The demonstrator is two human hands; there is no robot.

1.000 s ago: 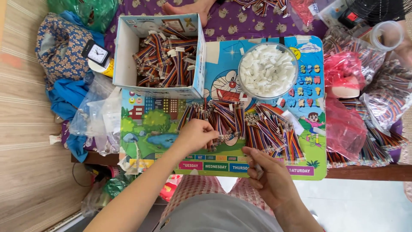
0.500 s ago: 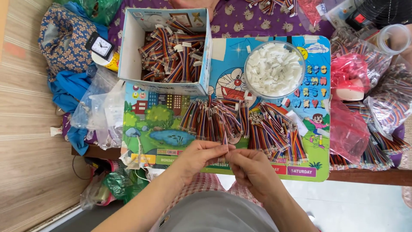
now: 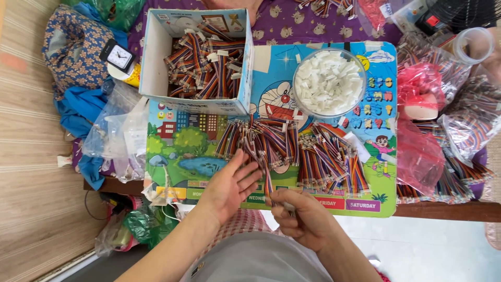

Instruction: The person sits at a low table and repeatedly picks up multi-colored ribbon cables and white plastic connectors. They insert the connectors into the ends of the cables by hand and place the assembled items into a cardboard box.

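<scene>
Right hand (image 3: pixel 300 219) pinched on a ribbon cable (image 3: pixel 267 183), left hand (image 3: pixel 229 185) spread.

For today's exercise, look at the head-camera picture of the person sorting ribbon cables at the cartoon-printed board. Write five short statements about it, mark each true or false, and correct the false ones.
1. The right hand pinches one rainbow ribbon cable at its lower end. True.
2. The left hand is closed in a fist around a bundle. False: its fingers are spread open, by the loose cable pile.
3. The clear round bowl holds white connector pieces. True.
4. The cardboard box at the top left is empty. False: it is filled with ribbon cables.
5. A small clock lies to the right of the bowl. False: it lies left of the box.
</scene>
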